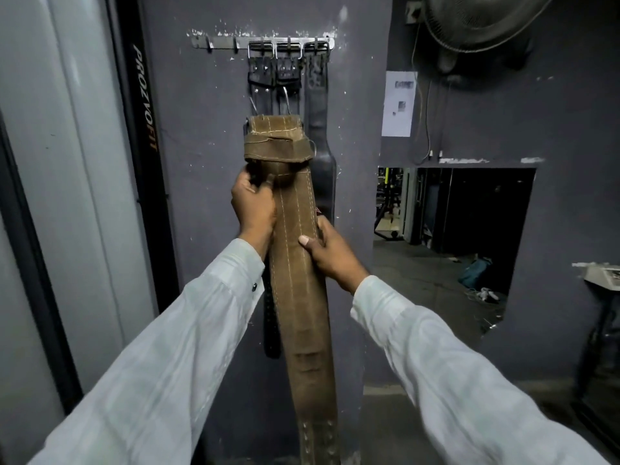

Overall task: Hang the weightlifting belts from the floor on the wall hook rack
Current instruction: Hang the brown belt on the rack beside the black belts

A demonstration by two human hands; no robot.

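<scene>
I hold a long brown stitched weightlifting belt [302, 297] upright in front of the grey wall. Its folded top end sits below the metal hook rack [261, 42]. My left hand [253, 204] grips the belt near its top, at the left edge. My right hand [330, 250] clamps the right edge lower down, thumb across the front. Three black belts [317, 105] hang by their buckles from the rack's right-hand hooks, partly hidden behind the brown belt. The two left hooks are bare. A black strap [271, 330] dangles behind my left wrist.
A black machine upright with lettering [144, 102] stands left of the wall panel. To the right, a mirror or opening [453, 236] shows gym floor and a bag. A wall fan [476, 25] hangs at top right, a paper notice [398, 104] below it.
</scene>
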